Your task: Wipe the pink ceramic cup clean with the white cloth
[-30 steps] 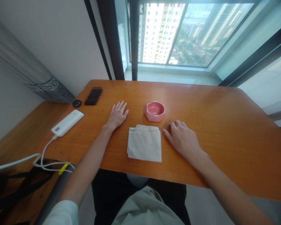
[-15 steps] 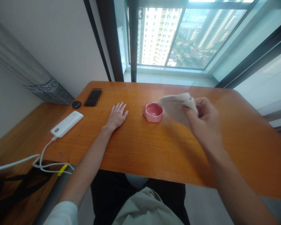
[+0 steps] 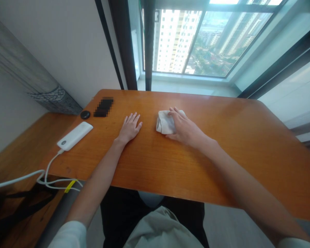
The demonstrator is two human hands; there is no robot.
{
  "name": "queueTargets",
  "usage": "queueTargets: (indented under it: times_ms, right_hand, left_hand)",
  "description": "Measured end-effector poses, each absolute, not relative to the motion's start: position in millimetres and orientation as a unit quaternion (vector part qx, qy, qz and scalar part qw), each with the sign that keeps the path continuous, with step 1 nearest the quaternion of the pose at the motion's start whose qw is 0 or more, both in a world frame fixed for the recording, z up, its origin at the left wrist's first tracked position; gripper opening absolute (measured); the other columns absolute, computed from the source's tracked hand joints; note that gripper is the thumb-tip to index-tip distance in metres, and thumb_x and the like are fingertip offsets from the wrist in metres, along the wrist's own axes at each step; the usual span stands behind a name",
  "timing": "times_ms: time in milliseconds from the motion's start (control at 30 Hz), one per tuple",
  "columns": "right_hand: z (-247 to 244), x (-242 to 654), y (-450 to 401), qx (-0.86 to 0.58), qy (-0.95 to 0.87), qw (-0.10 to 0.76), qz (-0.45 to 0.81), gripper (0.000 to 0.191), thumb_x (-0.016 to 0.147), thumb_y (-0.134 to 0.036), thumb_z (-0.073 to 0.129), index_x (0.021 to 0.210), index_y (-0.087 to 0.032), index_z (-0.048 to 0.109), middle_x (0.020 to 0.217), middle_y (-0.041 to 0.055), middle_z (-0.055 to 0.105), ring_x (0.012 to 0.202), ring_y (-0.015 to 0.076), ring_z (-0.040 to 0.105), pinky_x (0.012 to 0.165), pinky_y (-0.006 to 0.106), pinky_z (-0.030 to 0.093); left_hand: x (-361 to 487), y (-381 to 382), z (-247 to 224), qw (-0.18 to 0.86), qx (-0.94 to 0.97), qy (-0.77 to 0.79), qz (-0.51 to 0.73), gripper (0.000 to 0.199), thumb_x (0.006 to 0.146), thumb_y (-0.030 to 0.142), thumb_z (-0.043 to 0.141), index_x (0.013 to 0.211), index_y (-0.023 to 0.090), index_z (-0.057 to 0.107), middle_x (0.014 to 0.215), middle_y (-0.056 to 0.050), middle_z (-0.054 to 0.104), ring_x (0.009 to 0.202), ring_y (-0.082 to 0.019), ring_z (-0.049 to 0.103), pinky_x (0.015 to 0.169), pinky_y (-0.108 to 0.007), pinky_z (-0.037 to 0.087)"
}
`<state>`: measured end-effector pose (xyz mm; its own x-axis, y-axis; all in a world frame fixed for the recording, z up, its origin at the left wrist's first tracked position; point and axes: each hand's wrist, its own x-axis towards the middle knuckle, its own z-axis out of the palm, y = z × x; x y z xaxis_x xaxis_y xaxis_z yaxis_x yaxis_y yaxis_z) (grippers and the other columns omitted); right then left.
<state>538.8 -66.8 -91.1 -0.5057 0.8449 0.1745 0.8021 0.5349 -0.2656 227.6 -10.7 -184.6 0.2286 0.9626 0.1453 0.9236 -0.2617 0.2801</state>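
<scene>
On the wooden desk (image 3: pixel 144 162), my left hand (image 3: pixel 129 127) lies flat with its fingers spread, holding nothing. My right hand (image 3: pixel 184 128) reaches over a folded white cloth (image 3: pixel 166 123), fingers along its far side and thumb at the near edge, gripping it. The cloth sits where the pink bowl stood; the bowl itself is hidden, and I cannot tell whether the cloth lies over it or in it.
Toward the left end of the desk are a white power bank (image 3: pixel 75 135) with a white cable (image 3: pixel 48 168), a round black object (image 3: pixel 85 114) and a pixelated dark object (image 3: pixel 103 107). A window (image 3: pixel 186 41) is behind the desk.
My right hand has moved left and down, bringing the cloth from the air onto the spot of the pink bowl, which is now out of sight. My left hand has stayed put.
</scene>
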Motion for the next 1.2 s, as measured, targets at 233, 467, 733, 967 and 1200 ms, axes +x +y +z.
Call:
queueTargets:
  times_ms: [233, 467, 733, 967, 1200]
  right_hand:
    - [-103.2, 538.4, -61.7, -0.433, -0.899, 0.061, -0.005, 0.063, 0.102, -0.031, 0.065, 0.157, -0.002, 0.055, 0.163, 0.0309, 0.06, 0.158, 0.0441, 0.052, 0.132, 0.059, 0.04]
    - [-118.9, 519.5, -64.3, -0.488, -0.866, 0.1, -0.034, 0.033, 0.103, -0.03, 0.06, 0.124, -0.01, 0.075, 0.124, 0.023, 0.081, 0.114, 0.0368, 0.075, 0.103, 0.045, 0.053]
    - [-135.5, 505.3, -82.5, -0.596, -0.661, 0.426, 0.164, 0.042, 0.1, -0.06, 0.066, 0.096, -0.021, 0.08, 0.093, 0.0084, 0.084, 0.086, 0.0281, 0.076, 0.076, 0.037, 0.053]
    - [-143.9, 491.7, -110.0, -0.507, -0.367, 0.637, 0.45, 0.046, 0.096, -0.066, 0.07, 0.106, -0.022, 0.078, 0.08, -0.0026, 0.072, 0.073, 0.0178, 0.064, 0.069, 0.03, 0.051]
    - [-165.2, 491.9, -103.8, -0.418, -0.353, 0.629, 0.552, 0.037, 0.094, -0.059, 0.068, 0.109, -0.026, 0.074, 0.105, 0.0002, 0.079, 0.097, 0.02, 0.072, 0.094, 0.032, 0.058]
  left_hand:
    - [227.4, -10.6, -185.0, 0.071, 0.781, 0.603, 0.147, 0.064, 0.115, 0.048, 0.038, 0.17, 0.018, 0.047, 0.183, -0.013, 0.038, 0.174, -0.032, 0.031, 0.144, -0.056, 0.023]
    - [229.0, -13.0, -177.6, 0.077, 0.774, 0.61, 0.148, 0.062, 0.115, 0.044, 0.04, 0.168, 0.013, 0.05, 0.183, -0.015, 0.039, 0.174, -0.033, 0.031, 0.145, -0.056, 0.023]
    - [269.4, -55.8, -144.0, 0.077, 0.859, 0.435, 0.257, 0.065, 0.117, 0.051, 0.037, 0.176, 0.025, 0.03, 0.186, -0.009, 0.032, 0.174, -0.025, 0.029, 0.145, -0.046, 0.028]
    - [316.5, -58.0, -159.0, 0.095, 0.916, 0.232, 0.313, 0.114, 0.09, 0.075, 0.078, 0.178, 0.036, 0.017, 0.185, -0.02, 0.025, 0.172, -0.043, 0.029, 0.138, -0.067, 0.037]
    - [294.8, -49.6, -169.6, 0.11, 0.905, 0.175, 0.373, 0.117, 0.081, 0.065, 0.093, 0.174, 0.038, 0.027, 0.174, -0.022, 0.037, 0.162, -0.043, 0.044, 0.127, -0.068, 0.051]
